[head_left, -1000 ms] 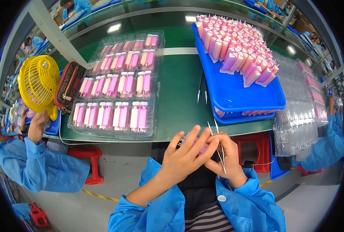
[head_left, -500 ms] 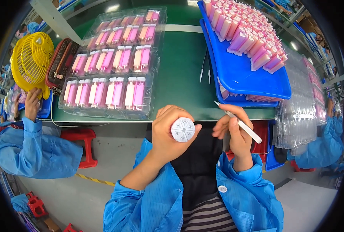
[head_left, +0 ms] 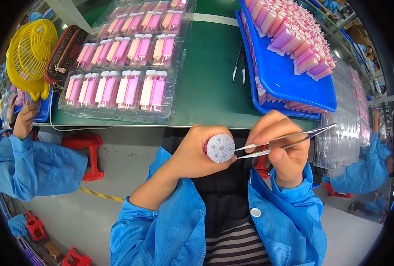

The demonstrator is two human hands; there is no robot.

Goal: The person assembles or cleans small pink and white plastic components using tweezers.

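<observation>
My left hand (head_left: 189,155) is closed around a round bundle (head_left: 220,148) of wedge-shaped pieces, with their whitish ends facing up. Thin marks or pins show on those ends; pink colour shows at the side of the bundle. Metal tweezers (head_left: 249,146) are gripped in my right hand (head_left: 285,139). Their two legs stand apart, and the tips are close to the bundle's right edge; whether they touch it I cannot tell. Both hands are in front of the table edge, above my lap.
A clear plastic tray (head_left: 159,116) of pink and peach blocks lies on the green table (head_left: 205,88). Stacked blue trays (head_left: 290,91) hold similar wedges; another pair of tweezers (head_left: 235,73) lies beside them. A yellow fan (head_left: 31,53), dark bag (head_left: 64,60) and co-worker (head_left: 33,164) are left.
My right hand has turned the tweezers so their spread tips point left at the bundle. My left hand has shifted slightly right with the bundle. The whole view has moved a little.
</observation>
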